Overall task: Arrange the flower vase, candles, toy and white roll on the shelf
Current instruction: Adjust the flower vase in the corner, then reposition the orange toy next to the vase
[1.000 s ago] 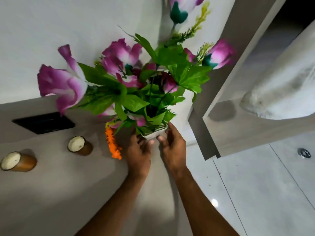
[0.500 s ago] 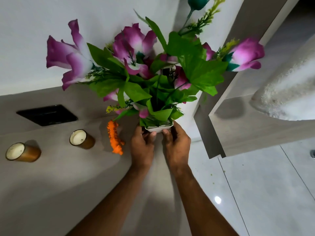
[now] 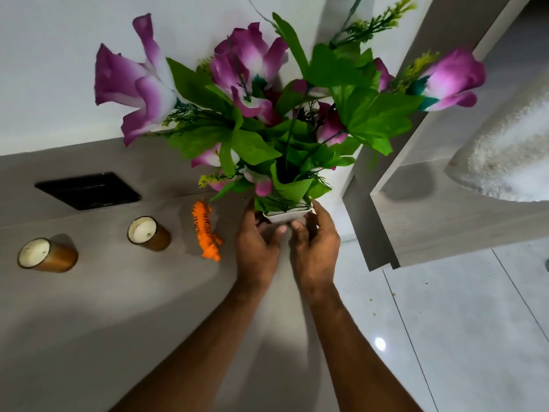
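A white square flower vase (image 3: pixel 286 215) full of purple flowers and green leaves stands near the right end of the grey shelf (image 3: pixel 104 292). My left hand (image 3: pixel 257 248) and my right hand (image 3: pixel 316 246) both grip its base from the near side. An orange toy tiger (image 3: pixel 205 228) lies just left of my left hand. Two brown candles with white wax stand further left, one (image 3: pixel 148 234) near the toy, the other (image 3: pixel 46 255) close to the left edge. A white fluffy roll (image 3: pixel 502 153) rests on the lighter shelf at the right.
A black rectangular panel (image 3: pixel 87 190) sits in the back ledge behind the candles. A pale wooden shelf unit (image 3: pixel 430 215) juts out at the right, above the glossy white floor tiles (image 3: pixel 445 337). A white wall rises behind the flowers.
The vase and both hands have shifted to the right along the shelf, away from the toy tiger, which now lies fully uncovered by the leaves. The view has moved with them.
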